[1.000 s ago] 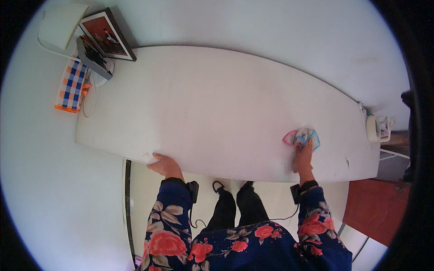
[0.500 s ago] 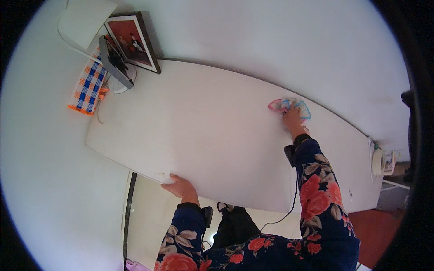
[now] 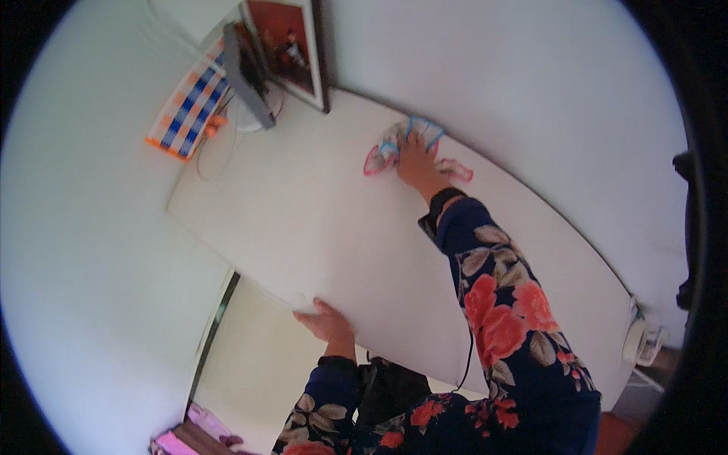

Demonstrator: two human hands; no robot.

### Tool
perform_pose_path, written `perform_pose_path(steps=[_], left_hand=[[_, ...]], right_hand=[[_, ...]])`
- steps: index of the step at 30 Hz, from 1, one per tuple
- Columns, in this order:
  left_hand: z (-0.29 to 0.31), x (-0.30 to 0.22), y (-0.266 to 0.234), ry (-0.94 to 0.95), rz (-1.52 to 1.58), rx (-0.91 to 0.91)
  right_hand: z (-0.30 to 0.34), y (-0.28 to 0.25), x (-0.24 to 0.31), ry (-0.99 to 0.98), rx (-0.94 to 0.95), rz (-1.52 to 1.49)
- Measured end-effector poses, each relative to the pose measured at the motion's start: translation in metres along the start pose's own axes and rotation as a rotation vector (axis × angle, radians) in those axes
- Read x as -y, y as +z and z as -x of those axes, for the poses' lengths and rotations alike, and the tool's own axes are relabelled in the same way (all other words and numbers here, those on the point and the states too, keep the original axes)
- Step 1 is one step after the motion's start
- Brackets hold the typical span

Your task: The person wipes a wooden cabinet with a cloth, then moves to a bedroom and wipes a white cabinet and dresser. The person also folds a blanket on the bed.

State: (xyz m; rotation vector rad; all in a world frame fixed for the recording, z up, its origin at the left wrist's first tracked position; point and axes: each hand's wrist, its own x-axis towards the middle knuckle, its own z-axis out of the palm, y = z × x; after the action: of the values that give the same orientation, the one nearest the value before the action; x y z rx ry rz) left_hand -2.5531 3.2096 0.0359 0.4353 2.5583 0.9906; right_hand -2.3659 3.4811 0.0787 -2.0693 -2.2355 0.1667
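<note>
Cloth (image 3: pixel 388 145) with pink and blue trim lies crumpled on the counter (image 3: pixel 341 220) near the wall (image 3: pixel 485 76), under the right hand (image 3: pixel 417 165); whether that grip pinches it, I cannot tell. The left hand (image 3: pixel 329 324) touches the counter's front edge, grip loosely spread, thumb apart.

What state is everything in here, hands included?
Right hand: outstretched, on the cloth.
Cloth: crumpled, partly under that hand.
Left hand: open, at the near edge of the white table.
Framed picture: standing.
Grey frame: standing.
Lamp: lit or unlit, cannot tell.
</note>
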Motion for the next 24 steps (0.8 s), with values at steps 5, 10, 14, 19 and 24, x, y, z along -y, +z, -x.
perform_pose_path(steps=[5,10,14,19,24], left_hand=[[0.010,-0.013,-0.002,-0.102,0.042,0.021],[0.012,-0.010,-0.005,-0.053,-0.082,-0.015],[0.004,0.001,-0.002,-0.013,-0.019,-0.016],[-0.007,0.022,0.006,0.006,-0.044,0.019],[0.016,0.036,-0.005,0.311,0.037,-0.040]], right_hand=[[-0.015,0.002,0.013,-0.118,-0.050,-0.011],[0.033,0.001,0.037,-0.311,0.077,-0.027],[0.106,0.012,0.072,-0.375,0.055,-0.008],[0.213,0.016,0.085,-0.350,0.153,-0.018],[0.342,-0.008,0.048,-0.167,0.225,-0.045]])
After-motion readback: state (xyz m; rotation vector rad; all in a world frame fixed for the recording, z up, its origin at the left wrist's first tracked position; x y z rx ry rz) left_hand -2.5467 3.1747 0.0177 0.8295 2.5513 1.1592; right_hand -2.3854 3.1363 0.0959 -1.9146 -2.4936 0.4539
